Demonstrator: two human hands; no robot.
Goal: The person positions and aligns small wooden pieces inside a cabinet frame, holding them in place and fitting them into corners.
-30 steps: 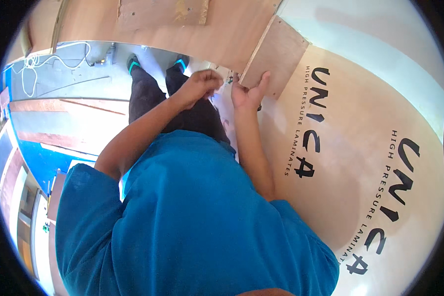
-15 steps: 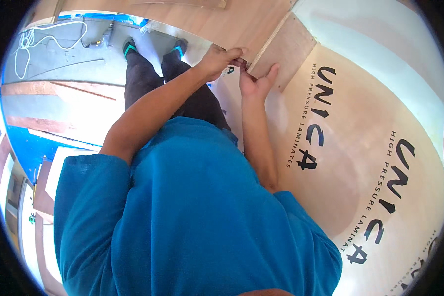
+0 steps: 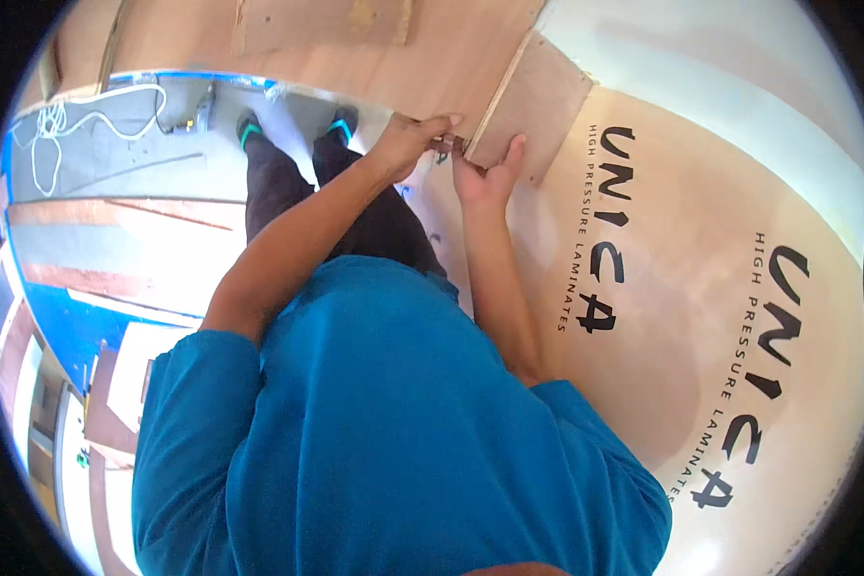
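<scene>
Got the left hand [image 3: 403, 148] bent in at the near right corner of the long board [image 3: 326, 77]; can't tell if pinching anything. Got the right hand [image 3: 485, 184] close beside, thumb spread, can't tell its grip either, at the small plywood panel [image 3: 536, 108] along the board's right edge. Seeing roomy grey floor [image 3: 134, 149] off the board's near edge.

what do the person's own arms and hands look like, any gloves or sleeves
The left hand and right hand are both bare, with no gloves, and neither wrist shows a watch or band. The forearms are uncovered too. Above them sit the short, loose sleeves of a plain blue shirt, with no marking visible on it. Any rings are too small to tell.
</scene>
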